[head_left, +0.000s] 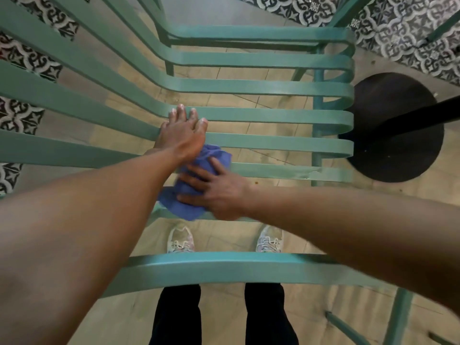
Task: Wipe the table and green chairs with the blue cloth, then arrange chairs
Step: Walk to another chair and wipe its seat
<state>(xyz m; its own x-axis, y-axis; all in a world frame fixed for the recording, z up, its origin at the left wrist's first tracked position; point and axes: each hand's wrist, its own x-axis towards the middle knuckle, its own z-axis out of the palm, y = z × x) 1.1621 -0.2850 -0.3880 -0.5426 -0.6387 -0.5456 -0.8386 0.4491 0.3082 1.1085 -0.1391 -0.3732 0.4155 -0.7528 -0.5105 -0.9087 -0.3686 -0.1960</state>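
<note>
On the green chair point(261, 143) slats, right hand point(216, 192) presses the blue cloth point(189, 192), grip clenched; left hand point(181, 138) rests released.

A floor of plain beige tiles point(249, 100) fills the middle of the view, its thin joints showing as lines. Patterned tiles point(403, 28) in black, grey and white scrollwork border it along the far right, with more of the same patterned tiles point(22, 115) down the left edge. To the right a round black pedestal base point(395, 145) sits flat on the beige floor with a dark post point(423, 118) slanting from it toward the right edge, while near the bottom centre two pale laced sneakers point(180, 240) stand side by side above black trouser legs point(176, 317).
</note>
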